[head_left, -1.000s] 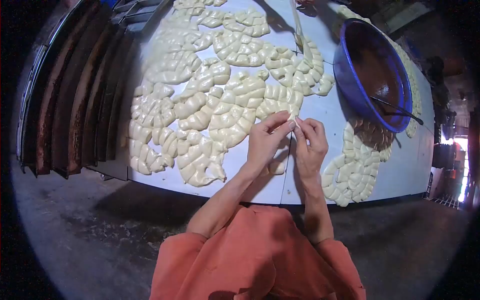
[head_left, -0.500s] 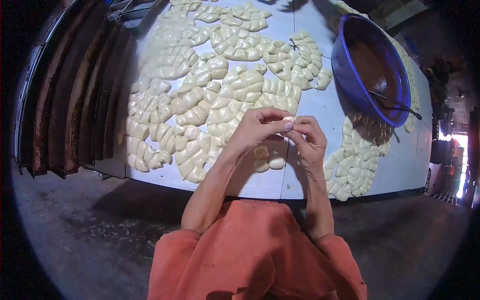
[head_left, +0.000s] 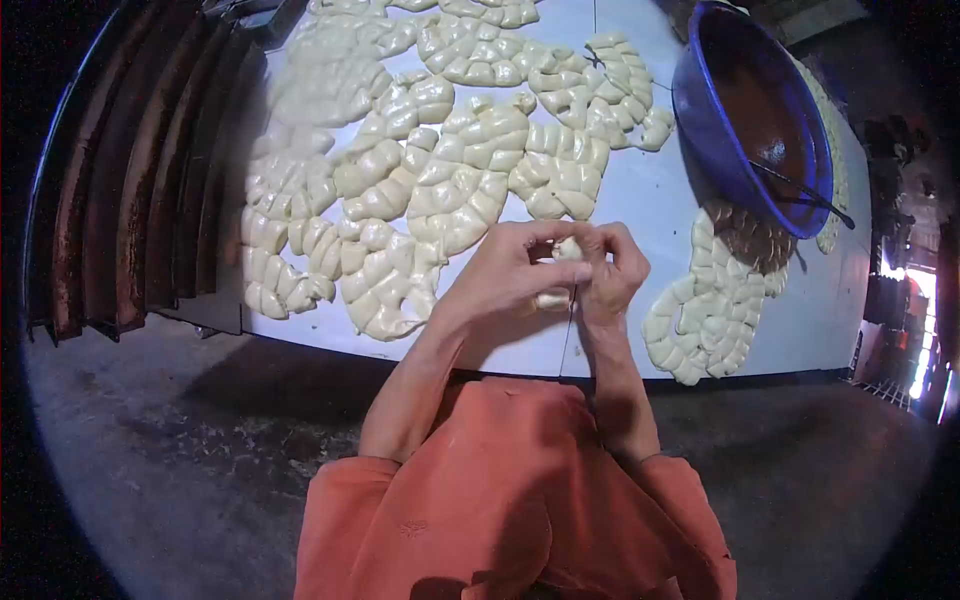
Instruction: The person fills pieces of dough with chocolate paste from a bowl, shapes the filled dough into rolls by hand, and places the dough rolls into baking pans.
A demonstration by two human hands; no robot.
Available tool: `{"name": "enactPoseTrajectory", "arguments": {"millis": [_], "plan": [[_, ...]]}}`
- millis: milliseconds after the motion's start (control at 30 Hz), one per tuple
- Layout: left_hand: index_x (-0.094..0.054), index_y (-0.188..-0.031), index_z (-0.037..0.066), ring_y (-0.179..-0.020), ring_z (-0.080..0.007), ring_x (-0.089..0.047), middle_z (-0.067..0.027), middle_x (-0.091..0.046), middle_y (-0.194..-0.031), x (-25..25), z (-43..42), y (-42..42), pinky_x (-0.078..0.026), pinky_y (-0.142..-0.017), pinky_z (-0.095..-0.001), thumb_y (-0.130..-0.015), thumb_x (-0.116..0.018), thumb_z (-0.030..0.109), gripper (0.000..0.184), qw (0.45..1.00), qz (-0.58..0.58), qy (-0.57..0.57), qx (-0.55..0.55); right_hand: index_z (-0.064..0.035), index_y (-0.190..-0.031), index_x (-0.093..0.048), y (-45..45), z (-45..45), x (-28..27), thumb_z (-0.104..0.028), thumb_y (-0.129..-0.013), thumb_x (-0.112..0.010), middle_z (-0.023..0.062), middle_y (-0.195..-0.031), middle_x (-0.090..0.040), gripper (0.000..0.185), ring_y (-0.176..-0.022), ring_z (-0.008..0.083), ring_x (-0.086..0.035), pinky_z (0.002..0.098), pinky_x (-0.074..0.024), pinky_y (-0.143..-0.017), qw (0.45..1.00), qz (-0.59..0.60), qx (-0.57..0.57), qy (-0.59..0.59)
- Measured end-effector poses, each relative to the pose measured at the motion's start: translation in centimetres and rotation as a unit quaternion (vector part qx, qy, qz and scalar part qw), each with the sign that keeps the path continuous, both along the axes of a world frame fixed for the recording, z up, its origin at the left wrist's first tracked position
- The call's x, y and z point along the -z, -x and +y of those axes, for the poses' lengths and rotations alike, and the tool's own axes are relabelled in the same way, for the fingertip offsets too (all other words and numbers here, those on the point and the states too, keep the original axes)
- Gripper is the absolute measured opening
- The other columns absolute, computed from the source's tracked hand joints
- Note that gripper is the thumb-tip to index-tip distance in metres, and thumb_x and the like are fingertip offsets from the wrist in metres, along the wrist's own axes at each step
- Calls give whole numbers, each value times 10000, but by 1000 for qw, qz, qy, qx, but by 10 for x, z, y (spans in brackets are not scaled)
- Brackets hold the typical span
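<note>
Above the white table (head_left: 520, 358), close to its front edge, my left hand (head_left: 510, 270) and my right hand (head_left: 612, 272) meet. Between their fingertips is a small pale dough piece (head_left: 568, 248), which both hands pinch. Just below the fingers another dough piece (head_left: 553, 300) rests on the table, partly hidden by my left hand. Glossy pale dough pieces (head_left: 470, 190) lie packed side by side to the left of and beyond my hands. A further patch of dough pieces (head_left: 705, 325) sits to the right of my right hand.
A blue basin (head_left: 715, 130) of brown liquid stands at the table's back right, a dark-handled tool (head_left: 800, 190) leaning over its rim. Upright rusty brown trays (head_left: 140, 190) are stacked along the left side. Dough continues along the right edge behind the basin.
The fingers have curled further round the small piece, and both hands stay together. The hands and tool seen at the table's far side one second ago have gone from view. The view has shifted slightly.
</note>
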State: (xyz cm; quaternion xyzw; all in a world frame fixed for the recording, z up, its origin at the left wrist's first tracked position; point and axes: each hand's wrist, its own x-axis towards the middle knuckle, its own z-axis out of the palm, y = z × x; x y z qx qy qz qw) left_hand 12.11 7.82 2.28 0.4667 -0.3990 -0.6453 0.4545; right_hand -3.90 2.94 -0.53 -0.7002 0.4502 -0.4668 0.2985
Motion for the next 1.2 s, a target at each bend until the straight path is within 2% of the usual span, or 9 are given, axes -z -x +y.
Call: {"name": "enactPoseTrajectory", "arguments": {"millis": [100, 167, 233, 400, 500, 633, 800, 900, 1200], "plan": [[-683, -1235, 6, -788, -53, -618, -33, -724, -922, 9, -1, 4, -503, -670, -216, -953, -681, 198, 341, 994, -72, 4, -83, -26, -955, -677, 9, 2, -15, -170, -884, -769, 109, -868, -673, 185, -685, 233, -618, 338, -506, -634, 994, 55, -29, -86], [-673, -1254, 10, -784, -63, -628, -38, -724, -951, 11, 2, 1, -509, -678, -223, -973, -660, 212, 346, 993, -84, 18, -81, -20, -1008, -683, 4, 8, -38, -141, -879, -751, 139, -964, -691, 189, -813, 236, -679, 332, -543, -724, 991, 76, -94, 60], [-645, -1292, 11, -815, -80, -632, -68, -724, -966, 3, 8, 4, -526, -722, -258, -996, -632, 245, 378, 997, -49, -3, -62, -9, -1033, -679, 21, 14, -37, -108, -865, -740, 157, -1017, -690, 204, -927, 259, -694, 344, -550, -821, 983, 106, -139, 48], [-464, -1447, 76, -998, -348, -684, -182, -582, -1327, -13, 40, -11, -550, -835, -405, -873, -738, 349, 693, 901, -416, 102, -66, 4, -1113, -675, 42, 7, -27, -113, -909, -669, 170, -1017, -687, 234, -929, 314, -683, 372, -531, -855, 952, 112, -180, -219], [-453, -1442, 82, -1010, -352, -667, -155, -552, -1341, 1, 57, -15, -553, -834, -421, -816, -775, 345, 751, 864, -492, 104, 24, 3, -1196, -638, 48, 4, -23, -170, -937, -634, 176, -1074, -672, 312, -976, 333, -662, 393, -520, -879, 910, 205, -265, -244], [-463, -1394, 43, -1068, -344, -614, -143, -544, -1224, 17, 59, 1, -547, -803, -434, -731, -822, 215, 774, 860, -492, 135, 25, -16, -1272, -578, 41, 7, -36, -164, -866, -705, 173, -1195, -609, 451, -1074, 349, -615, 417, -505, -896, 907, 232, -313, -159], [-577, -1147, 32, -909, -380, -633, -160, -574, -1024, 17, 46, 2, -519, -754, -463, -757, -759, 102, 436, 891, -428, 145, 53, -28, -1213, -582, 37, 12, -36, -121, -805, -752, 147, -1109, -605, 452, -971, 336, -630, 401, -521, -841, 889, 219, -338, -218], [-580, -1144, 29, -892, -373, -642, -146, -585, -1013, -1, 60, 2, -526, -746, -459, -760, -759, 112, 432, 880, -453, 125, 60, -41, -1210, -583, 41, 18, -32, -127, -800, -752, 129, -1116, -610, 452, -914, 314, -642, 377, -534, -791, 881, 186, -358, -248], [-413, -1480, 108, -1148, -385, -613, -180, -440, -1470, -10, 115, -21, -545, -894, -453, -776, -811, 278, 826, 909, -408, 79, 38, -92, -1319, -583, 27, 39, -38, -335, -817, -765, 160, -1240, -580, 587, -1131, 382, -580, 477, -467, -946, 885, 318, -329, -90]]}}
